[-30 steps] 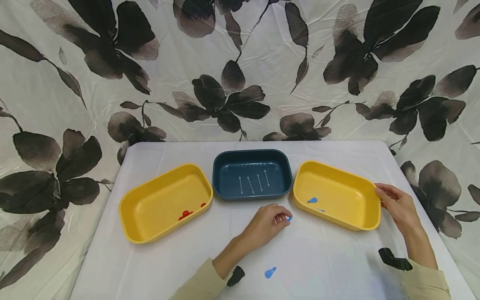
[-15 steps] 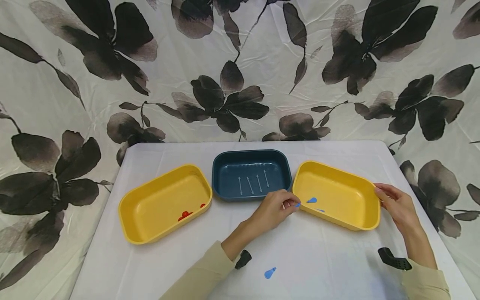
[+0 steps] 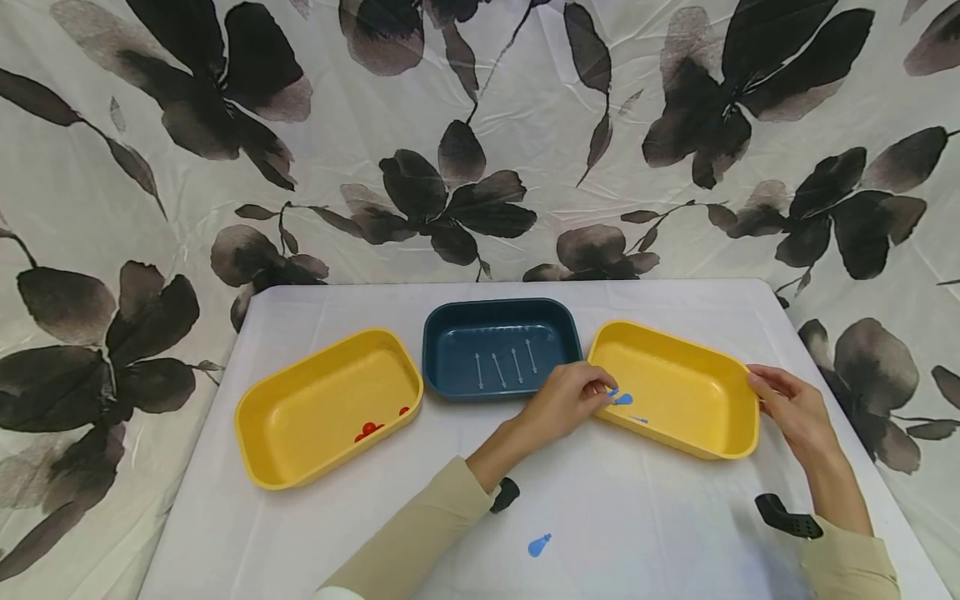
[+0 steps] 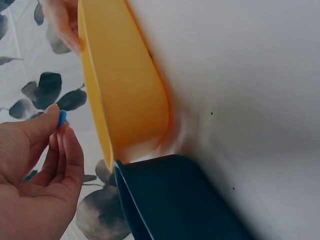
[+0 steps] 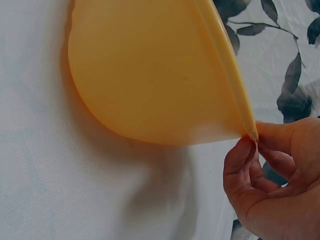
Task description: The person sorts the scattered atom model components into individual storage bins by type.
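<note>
My left hand [image 3: 564, 402] pinches a small blue piece [image 4: 62, 118] between thumb and fingertips, over the near-left rim of the right yellow tray [image 3: 678, 358]. The fingers hide most of that piece. Inside this tray lie a blue bulb-shaped piece [image 3: 624, 400] and a thin blue sliver [image 3: 640, 420]. At the tray's right end, my right hand [image 3: 797, 417] grips the rim with the thumb on one side and curled fingers on the other, as the right wrist view shows. Another blue bulb-shaped piece [image 3: 539, 546] lies on the white tabletop nearer the front.
A dark blue tray [image 3: 438, 354] with several grey double-ended sticks [image 3: 516, 365] stands at the back middle, close beside the right yellow tray. To its left is another yellow tray [image 3: 300, 408] holding small red pieces [image 3: 368, 429]. A floral cloth [image 3: 450, 100] hangs behind the table.
My left hand has moved right and away from me with the blue piece, from over the tabletop to over the right yellow tray's rim. My right hand keeps its hold on that tray.
</note>
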The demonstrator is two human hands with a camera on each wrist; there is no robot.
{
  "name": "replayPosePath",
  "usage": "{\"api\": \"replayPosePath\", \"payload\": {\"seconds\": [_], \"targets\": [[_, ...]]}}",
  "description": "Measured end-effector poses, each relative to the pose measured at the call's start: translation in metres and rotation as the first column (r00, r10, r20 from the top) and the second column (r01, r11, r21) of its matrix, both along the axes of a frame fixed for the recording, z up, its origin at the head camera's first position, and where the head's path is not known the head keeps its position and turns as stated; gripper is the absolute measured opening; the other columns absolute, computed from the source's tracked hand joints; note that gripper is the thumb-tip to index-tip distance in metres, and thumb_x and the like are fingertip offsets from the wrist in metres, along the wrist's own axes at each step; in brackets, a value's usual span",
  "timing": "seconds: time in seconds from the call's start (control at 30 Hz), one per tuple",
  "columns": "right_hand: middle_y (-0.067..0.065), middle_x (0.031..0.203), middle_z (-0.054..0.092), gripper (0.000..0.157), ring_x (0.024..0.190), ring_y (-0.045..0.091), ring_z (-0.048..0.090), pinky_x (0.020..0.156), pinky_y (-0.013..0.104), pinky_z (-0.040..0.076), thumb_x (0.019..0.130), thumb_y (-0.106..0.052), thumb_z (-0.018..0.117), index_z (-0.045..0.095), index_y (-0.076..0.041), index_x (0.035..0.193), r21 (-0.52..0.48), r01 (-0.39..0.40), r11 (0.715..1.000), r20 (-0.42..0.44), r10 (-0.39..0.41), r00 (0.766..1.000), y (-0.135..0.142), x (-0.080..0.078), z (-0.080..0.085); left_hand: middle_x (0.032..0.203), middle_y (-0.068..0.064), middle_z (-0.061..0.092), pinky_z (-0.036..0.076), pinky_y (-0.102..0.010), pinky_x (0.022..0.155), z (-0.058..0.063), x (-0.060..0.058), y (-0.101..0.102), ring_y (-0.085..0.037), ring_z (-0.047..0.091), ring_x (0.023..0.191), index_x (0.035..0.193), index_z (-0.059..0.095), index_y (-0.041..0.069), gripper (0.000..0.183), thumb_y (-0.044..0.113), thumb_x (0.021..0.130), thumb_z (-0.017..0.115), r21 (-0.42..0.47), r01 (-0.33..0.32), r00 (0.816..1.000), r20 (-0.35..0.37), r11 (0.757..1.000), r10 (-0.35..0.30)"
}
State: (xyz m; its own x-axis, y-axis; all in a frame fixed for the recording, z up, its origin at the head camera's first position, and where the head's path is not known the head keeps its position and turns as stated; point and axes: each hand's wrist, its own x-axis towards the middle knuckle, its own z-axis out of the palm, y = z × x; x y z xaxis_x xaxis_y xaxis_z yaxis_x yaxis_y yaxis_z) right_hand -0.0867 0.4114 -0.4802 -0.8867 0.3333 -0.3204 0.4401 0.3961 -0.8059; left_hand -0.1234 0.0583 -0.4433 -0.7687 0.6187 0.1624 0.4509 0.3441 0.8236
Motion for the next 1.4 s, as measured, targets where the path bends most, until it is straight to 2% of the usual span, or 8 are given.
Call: {"api": "replayPosePath", "payload": {"seconds": [0.4,0.63,0.83,1.0,1.1,1.23,1.4], "targets": [[0.004,0.128,0.053,0.064,0.096,0.004,0.052,0.075,0.007,0.051,0.106,-0.044,0.052,0.044,0.003,0.149,0.004,-0.009,1.0,0.001,0.009,1.0,0.0,0.001,0.001,0.092,-0.001,0.065,0.043,-0.009,0.073,0.002,-0.013,0.026,-0.009,0.054,0.083,0.115,0.075,0.002,0.019,0.01,0.098,0.07,-0.087,0.013,1.0,-0.018,0.996,-0.015],[0.003,0.129,0.053,0.064,0.096,0.003,0.052,0.075,0.007,0.051,0.106,-0.044,0.052,0.044,0.002,0.149,0.0,-0.008,1.0,0.006,0.008,1.0,0.0,0.001,0.002,0.093,-0.001,0.064,0.041,-0.007,0.073,-0.005,-0.019,0.041,-0.008,0.053,0.084,0.117,0.075,0.003,0.021,0.013,0.1,0.068,-0.124,0.011,1.0,-0.027,0.992,-0.015],[0.003,0.129,0.053,0.064,0.097,0.003,0.052,0.075,0.007,0.051,0.106,-0.045,0.052,0.044,0.002,0.149,-0.008,-0.012,1.0,0.005,0.012,1.0,0.0,0.001,0.001,0.093,0.001,0.062,0.042,-0.008,0.072,-0.011,-0.022,0.055,-0.007,0.051,0.083,0.116,0.076,0.004,0.021,0.014,0.101,0.066,-0.167,0.014,1.0,0.02,0.986,-0.011],[0.0,0.127,0.053,0.063,0.097,0.003,0.052,0.075,0.007,0.051,0.106,-0.044,0.052,0.045,0.002,0.149,-0.013,-0.016,1.0,-0.005,0.016,1.0,0.001,0.001,0.001,0.093,0.004,0.062,0.042,-0.007,0.069,-0.016,-0.023,0.065,-0.004,0.052,0.082,0.114,0.078,0.007,0.019,0.015,0.101,0.066,-0.23,0.005,0.999,0.05,0.973,0.007],[0.0,0.126,0.054,0.063,0.097,0.002,0.052,0.075,0.007,0.051,0.106,-0.044,0.053,0.045,0.002,0.148,-0.013,-0.013,1.0,-0.009,0.013,1.0,0.001,0.001,0.001,0.095,0.004,0.064,0.042,-0.008,0.07,-0.02,-0.023,0.07,-0.004,0.052,0.082,0.112,0.079,0.009,0.018,0.015,0.101,0.067,-0.265,-0.013,0.999,0.039,0.964,0.024],[-0.001,0.125,0.054,0.063,0.096,0.002,0.052,0.075,0.007,0.051,0.106,-0.044,0.053,0.045,0.003,0.148,-0.012,-0.012,1.0,-0.01,0.012,1.0,0.001,0.001,0.0,0.099,0.006,0.065,0.04,-0.009,0.073,-0.025,-0.022,0.078,-0.003,0.051,0.085,0.111,0.08,0.014,0.016,0.016,0.1,0.069,-0.339,-0.038,0.999,0.023,0.94,0.049],[-0.001,0.126,0.054,0.063,0.097,0.002,0.052,0.075,0.007,0.051,0.106,-0.044,0.053,0.045,0.002,0.148,-0.014,-0.007,1.0,-0.011,0.007,1.0,0.0,0.001,0.0,0.104,0.007,0.069,0.041,-0.009,0.078,-0.029,-0.021,0.086,-0.004,0.053,0.091,0.11,0.081,0.015,0.016,0.015,0.1,0.069,-0.408,-0.029,1.0,-0.013,0.913,0.026]]}}
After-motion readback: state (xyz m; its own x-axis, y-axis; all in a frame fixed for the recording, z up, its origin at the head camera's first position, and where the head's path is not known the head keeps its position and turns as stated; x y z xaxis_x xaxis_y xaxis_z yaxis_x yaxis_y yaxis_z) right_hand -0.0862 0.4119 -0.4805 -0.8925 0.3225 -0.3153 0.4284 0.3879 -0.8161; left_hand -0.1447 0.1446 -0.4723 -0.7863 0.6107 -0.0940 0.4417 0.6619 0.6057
